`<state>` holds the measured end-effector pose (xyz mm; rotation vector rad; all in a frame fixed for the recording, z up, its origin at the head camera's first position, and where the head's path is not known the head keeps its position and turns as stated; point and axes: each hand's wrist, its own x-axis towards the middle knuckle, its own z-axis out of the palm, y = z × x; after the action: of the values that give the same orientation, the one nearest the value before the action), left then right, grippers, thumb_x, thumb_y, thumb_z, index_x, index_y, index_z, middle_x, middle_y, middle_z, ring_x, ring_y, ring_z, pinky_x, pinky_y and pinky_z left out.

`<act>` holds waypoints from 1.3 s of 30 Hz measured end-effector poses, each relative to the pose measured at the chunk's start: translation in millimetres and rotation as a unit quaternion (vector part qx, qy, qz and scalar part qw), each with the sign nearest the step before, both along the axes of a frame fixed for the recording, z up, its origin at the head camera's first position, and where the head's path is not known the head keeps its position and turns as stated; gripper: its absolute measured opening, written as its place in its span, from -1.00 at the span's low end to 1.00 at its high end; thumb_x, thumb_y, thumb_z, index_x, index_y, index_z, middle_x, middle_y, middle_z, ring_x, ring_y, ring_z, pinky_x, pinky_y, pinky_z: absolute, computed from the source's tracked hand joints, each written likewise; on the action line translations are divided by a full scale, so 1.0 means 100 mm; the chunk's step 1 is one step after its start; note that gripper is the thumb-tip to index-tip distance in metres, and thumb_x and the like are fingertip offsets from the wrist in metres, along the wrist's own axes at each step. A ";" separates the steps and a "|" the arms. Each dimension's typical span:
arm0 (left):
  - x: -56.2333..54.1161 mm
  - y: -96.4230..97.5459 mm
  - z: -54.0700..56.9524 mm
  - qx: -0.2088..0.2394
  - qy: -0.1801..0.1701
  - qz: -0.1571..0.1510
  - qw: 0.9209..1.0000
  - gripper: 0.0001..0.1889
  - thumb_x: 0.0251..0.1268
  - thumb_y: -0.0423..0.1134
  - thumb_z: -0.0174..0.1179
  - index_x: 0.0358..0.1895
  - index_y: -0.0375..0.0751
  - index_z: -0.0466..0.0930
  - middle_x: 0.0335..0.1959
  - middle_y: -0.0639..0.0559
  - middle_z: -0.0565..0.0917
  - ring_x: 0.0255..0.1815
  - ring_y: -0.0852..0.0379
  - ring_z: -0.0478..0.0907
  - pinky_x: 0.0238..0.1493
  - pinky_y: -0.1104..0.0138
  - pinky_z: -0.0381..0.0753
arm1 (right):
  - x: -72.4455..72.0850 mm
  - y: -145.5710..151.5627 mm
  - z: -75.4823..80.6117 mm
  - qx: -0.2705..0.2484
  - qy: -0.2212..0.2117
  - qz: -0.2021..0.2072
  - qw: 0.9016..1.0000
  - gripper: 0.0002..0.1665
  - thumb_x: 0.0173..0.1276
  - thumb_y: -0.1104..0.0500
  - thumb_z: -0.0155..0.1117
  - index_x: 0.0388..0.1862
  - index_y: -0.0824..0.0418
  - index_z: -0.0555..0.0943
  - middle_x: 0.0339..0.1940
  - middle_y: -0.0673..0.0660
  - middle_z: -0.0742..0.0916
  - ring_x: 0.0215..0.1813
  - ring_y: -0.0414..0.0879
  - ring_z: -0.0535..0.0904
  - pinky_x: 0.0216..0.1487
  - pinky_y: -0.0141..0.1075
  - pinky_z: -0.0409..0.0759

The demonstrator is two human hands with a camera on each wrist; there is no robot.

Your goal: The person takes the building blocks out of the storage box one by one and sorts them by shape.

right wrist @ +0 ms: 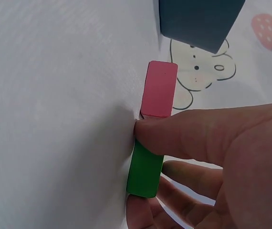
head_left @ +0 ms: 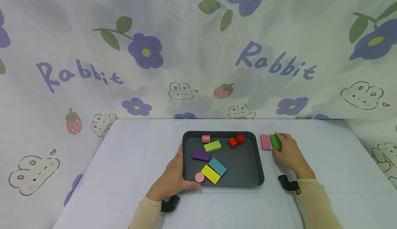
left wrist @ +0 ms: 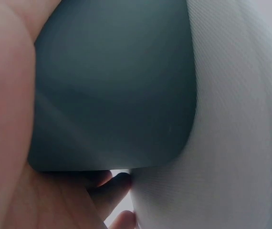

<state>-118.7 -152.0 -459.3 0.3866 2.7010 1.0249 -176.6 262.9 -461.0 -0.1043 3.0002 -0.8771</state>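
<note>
A dark grey tray [head_left: 242, 167] lies on the table. My left hand [head_left: 172, 177] holds its near left corner, thumb along the front side and fingers along the left side; the left wrist view shows the tray wall [left wrist: 117, 95] between them. To the right of the tray, my right hand [head_left: 288, 151] grips a green block [head_left: 275, 142] between thumb and fingers. The right wrist view shows the green block [right wrist: 144, 174] at the white surface, next to a pink block [right wrist: 160, 88]. That pink block [head_left: 265, 142] stands between the tray and my right hand.
Inside the tray are a pink piece [head_left: 206, 138], a lime block [head_left: 212, 146], a purple block [head_left: 201, 155], a blue block [head_left: 217, 167], a yellow block [head_left: 211, 174], a pink round piece [head_left: 200, 177] and two red pieces [head_left: 240, 139]. A patterned curtain [head_left: 192, 56] hangs behind the table.
</note>
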 end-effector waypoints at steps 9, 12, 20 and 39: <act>0.00 0.00 0.00 -0.002 -0.003 0.002 1.000 0.56 -0.20 0.27 0.58 0.59 -0.38 -0.47 0.65 -0.23 -0.25 0.61 -0.26 -0.10 0.51 -0.16 0.02 | 0.00 0.01 0.00 -0.004 -0.007 -0.003 1.000 -0.20 0.26 0.29 0.28 0.41 0.59 0.25 0.33 0.62 0.32 0.28 0.51 0.27 0.21 0.36 0.34; 0.00 0.00 0.00 -0.002 -0.003 0.002 1.000 0.56 -0.20 0.27 0.58 0.59 -0.38 -0.47 0.65 -0.23 -0.25 0.61 -0.26 -0.09 0.50 -0.16 0.03 | 0.00 0.00 0.00 -0.006 -0.007 -0.004 1.000 -0.20 0.26 0.29 0.27 0.41 0.60 0.25 0.34 0.61 0.32 0.28 0.52 0.27 0.22 0.36 0.34; 0.01 0.00 0.02 0.001 -0.004 0.001 1.000 0.56 -0.19 0.26 0.58 0.59 -0.39 -0.47 0.65 -0.24 -0.25 0.61 -0.26 -0.11 0.51 -0.17 0.00 | 0.01 -0.01 0.00 -0.001 -0.006 -0.003 1.000 -0.21 0.26 0.30 0.26 0.41 0.60 0.25 0.35 0.60 0.33 0.30 0.51 0.27 0.26 0.36 0.32; 0.01 0.01 0.01 -0.001 -0.005 0.003 1.000 0.56 -0.19 0.27 0.58 0.59 -0.38 -0.46 0.65 -0.24 -0.23 0.61 -0.27 -0.09 0.50 -0.17 0.02 | 0.00 -0.02 0.00 0.012 0.000 0.012 1.000 -0.25 0.27 0.33 0.25 0.38 0.63 0.28 0.34 0.63 0.40 0.32 0.56 0.29 0.32 0.34 0.28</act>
<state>-117.5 -150.7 -457.8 0.3710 2.6960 1.0223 -176.7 261.0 -460.9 -0.1386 3.0022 -0.8389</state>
